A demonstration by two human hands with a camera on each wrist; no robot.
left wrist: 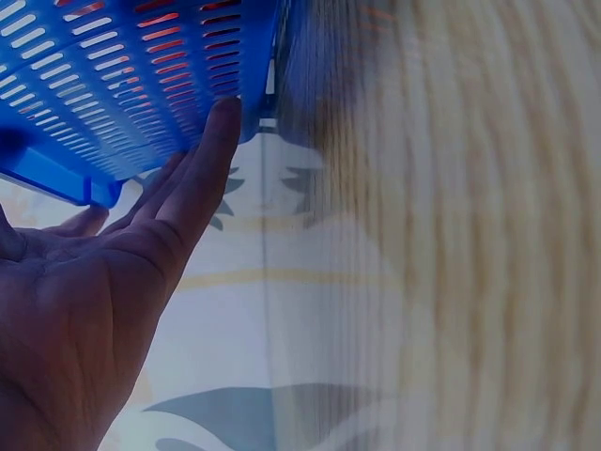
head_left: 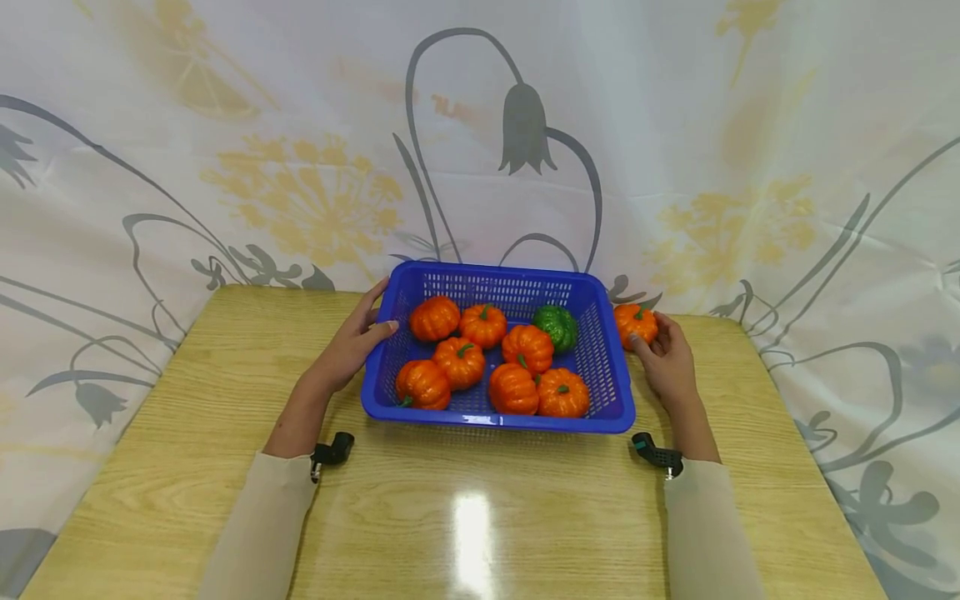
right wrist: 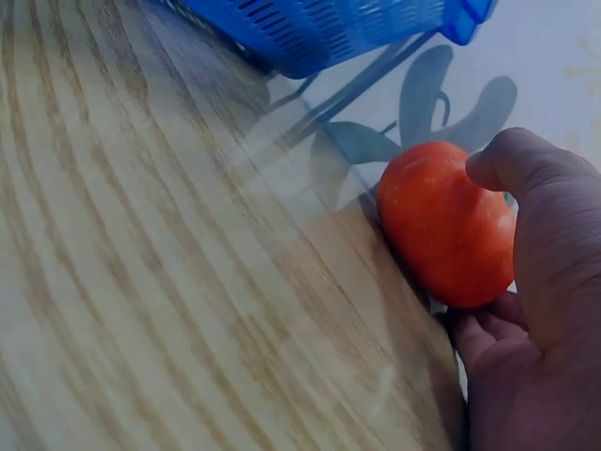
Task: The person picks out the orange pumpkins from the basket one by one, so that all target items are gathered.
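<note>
A blue plastic basket (head_left: pixel 498 422) with slotted walls stands on the table, holding several small orange pumpkins (head_left: pixel 564 393) and one green pumpkin (head_left: pixel 556 328). At its left end my left hand (head_left: pixel 351 346) grips the side, thumb over the rim and fingers along the outer wall. The left wrist view shows those fingers (left wrist: pixel 202 178) against the slotted wall. Just outside the right end, my right hand (head_left: pixel 670 358) holds another orange pumpkin (head_left: pixel 634 325) between thumb and fingers. In the right wrist view this pumpkin (right wrist: pixel 441 225) is by the table surface, its far side hidden.
The wooden table (head_left: pixel 390 517) reaches back to a white curtain (head_left: pixel 300 125) printed with grey and yellow flowers, close behind the basket. A small dark camera is strapped to each wrist, one left camera (head_left: pixel 334 450) and one right camera (head_left: pixel 657 452).
</note>
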